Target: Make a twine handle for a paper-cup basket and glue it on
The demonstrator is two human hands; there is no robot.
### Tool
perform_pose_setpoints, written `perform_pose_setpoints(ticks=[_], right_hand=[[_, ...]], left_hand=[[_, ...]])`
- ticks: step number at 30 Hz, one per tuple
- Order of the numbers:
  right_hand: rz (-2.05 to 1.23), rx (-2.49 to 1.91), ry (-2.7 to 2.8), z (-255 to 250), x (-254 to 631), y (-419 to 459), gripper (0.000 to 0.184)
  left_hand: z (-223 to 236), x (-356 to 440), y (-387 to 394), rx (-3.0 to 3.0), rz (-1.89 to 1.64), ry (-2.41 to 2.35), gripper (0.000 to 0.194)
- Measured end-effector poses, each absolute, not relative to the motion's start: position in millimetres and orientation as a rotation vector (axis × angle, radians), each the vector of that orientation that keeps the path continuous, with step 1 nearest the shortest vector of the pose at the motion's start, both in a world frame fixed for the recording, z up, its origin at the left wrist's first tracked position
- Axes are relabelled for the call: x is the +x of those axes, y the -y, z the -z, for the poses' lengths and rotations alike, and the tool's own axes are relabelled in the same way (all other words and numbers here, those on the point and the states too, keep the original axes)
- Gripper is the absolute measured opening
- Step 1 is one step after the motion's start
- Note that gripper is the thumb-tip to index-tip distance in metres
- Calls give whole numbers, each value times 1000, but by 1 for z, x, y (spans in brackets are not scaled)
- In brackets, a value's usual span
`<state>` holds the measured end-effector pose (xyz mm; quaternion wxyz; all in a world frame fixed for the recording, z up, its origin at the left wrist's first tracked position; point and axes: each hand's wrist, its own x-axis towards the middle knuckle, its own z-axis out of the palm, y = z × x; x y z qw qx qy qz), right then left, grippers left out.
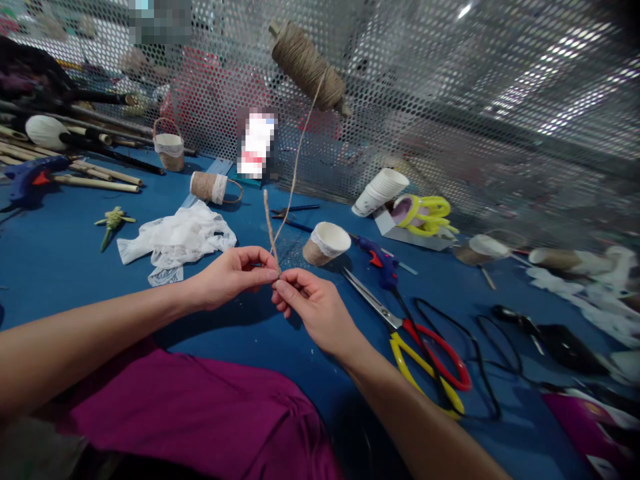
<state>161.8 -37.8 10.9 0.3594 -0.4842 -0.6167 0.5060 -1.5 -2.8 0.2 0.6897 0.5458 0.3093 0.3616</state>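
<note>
A thin brown stem, apparently wrapped in twine, stands nearly upright from my fingertips. My left hand pinches it near its lower end. Close against those fingers, my right hand is closed in a pinch at the bottom of the same stem, where the exact contact is partly hidden. A strand of twine runs down to my fingers from a large spool fixed on the mesh screen. Just beyond my right hand is a twine-wrapped paper cup with a white lace rim.
Scissors and a blue glue gun with a looping black cord lie to the right. White lace is heaped at left. Behind it rest small handled baskets. Stacked paper cups lean before the mesh screen.
</note>
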Motion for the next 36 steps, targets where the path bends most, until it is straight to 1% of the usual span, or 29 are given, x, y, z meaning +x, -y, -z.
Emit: perform_pose_setpoints(ticks=[3, 5, 10, 12, 20, 29, 32, 36], right_hand=[[-1367, -1236, 1576, -12, 161, 38, 16], [-1319, -1272, 1585, -12, 160, 38, 15], [-916, -1357, 1700, -8, 159, 41, 12], [-853, -1353, 1736, -7, 159, 42, 11], [-1138, -1279, 1656, -10, 161, 39, 10], [-1379, -1146, 1596, -11, 162, 37, 10], [-1364, -1174, 1597, -9, 162, 37, 11], [-1088, -1316, 1640, -7, 161, 39, 12]], left_hand=[[0, -1, 2, 1227, -809, -678, 16], [1, 1, 3, 1235, -836, -697, 16], [2, 3, 5, 1279, -866, -797, 15], [1, 3, 5, 1302, -863, -813, 15], [-1, -1, 3, 1304, -828, -749, 15], [-5, -4, 0, 1224, -769, -599, 15], [-2, -2, 0, 1240, -785, -631, 16], [4, 1, 2, 1247, -865, -723, 16]])
